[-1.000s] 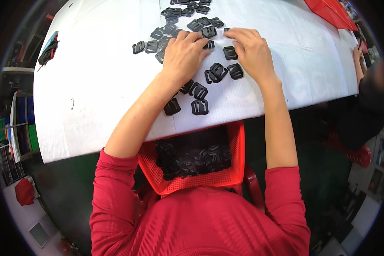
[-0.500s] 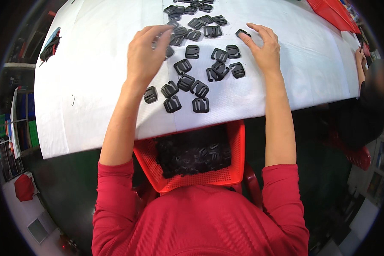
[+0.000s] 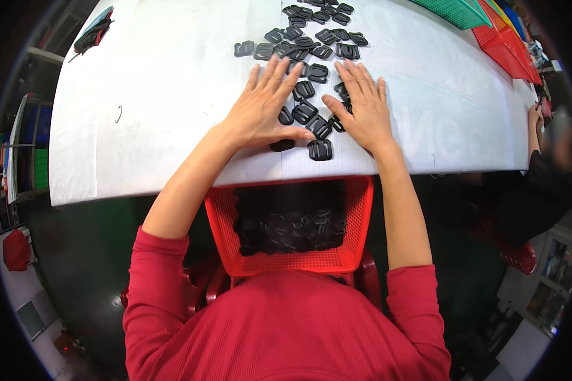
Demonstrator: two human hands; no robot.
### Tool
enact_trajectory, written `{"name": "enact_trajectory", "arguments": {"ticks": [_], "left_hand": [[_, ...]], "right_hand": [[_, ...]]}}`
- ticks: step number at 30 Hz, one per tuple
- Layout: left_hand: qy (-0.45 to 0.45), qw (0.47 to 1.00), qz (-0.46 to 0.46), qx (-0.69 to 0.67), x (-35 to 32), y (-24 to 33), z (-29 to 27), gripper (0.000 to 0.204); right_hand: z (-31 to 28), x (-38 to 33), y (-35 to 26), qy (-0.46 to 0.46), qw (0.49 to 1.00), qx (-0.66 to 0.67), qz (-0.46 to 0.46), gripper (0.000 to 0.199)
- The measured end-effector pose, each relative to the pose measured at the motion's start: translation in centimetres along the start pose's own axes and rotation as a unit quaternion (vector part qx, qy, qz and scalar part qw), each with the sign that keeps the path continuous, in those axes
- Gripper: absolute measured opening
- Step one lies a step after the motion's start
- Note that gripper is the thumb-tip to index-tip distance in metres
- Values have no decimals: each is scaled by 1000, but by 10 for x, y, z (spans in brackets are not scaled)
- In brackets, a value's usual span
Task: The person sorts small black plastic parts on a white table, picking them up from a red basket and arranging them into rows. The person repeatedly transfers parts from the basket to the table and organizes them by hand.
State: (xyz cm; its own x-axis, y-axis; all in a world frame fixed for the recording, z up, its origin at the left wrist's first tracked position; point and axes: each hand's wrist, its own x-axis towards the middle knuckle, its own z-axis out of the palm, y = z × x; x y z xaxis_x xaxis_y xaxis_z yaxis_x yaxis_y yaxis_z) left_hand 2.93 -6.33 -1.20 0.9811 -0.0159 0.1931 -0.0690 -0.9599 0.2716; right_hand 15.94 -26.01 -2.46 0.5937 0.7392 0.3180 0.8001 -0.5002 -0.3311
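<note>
Near buckles (image 3: 321, 150) drawn into a tighter strip

Half a second ago the near buckles lay loosely scattered on the table (image 3: 159, 140) beyond the basket (image 3: 286, 262); now they sit closer together, some touching or overlapping, in a narrow strip running straight out from the basket's far side. The view has shifted too, and a green bin (image 3: 461, 11) has come into it, well beyond the basket and to its right.

The left hand (image 3: 258, 114), earlier curled above the farther buckles, has come nearer the basket. It lies palm down beyond the basket's left half, fingers long and parted, thumb stretched toward the strip and partly hiding a few buckles. The right hand (image 3: 365, 114), which had a buckle at its thumb, is now also spread palm down, beyond the basket's right side, covering parts of buckles along the strip.

Neither appears to grip anything; contact beneath the palms cannot be told. The farther buckles (image 3: 347, 51) lie past the fingertips, farthest from the basket.
</note>
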Motion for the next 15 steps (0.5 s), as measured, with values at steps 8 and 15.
{"name": "enact_trajectory", "arguments": {"ticks": [8,15], "left_hand": [[12,991,109,-70,-21,10,0,120],[-108,959,104,-242,-119,57,-43,109]], "right_hand": [[0,-12,-35,0,982,173,-70,54],[-43,-98,-78,-99,955,263,-96,44]]}}
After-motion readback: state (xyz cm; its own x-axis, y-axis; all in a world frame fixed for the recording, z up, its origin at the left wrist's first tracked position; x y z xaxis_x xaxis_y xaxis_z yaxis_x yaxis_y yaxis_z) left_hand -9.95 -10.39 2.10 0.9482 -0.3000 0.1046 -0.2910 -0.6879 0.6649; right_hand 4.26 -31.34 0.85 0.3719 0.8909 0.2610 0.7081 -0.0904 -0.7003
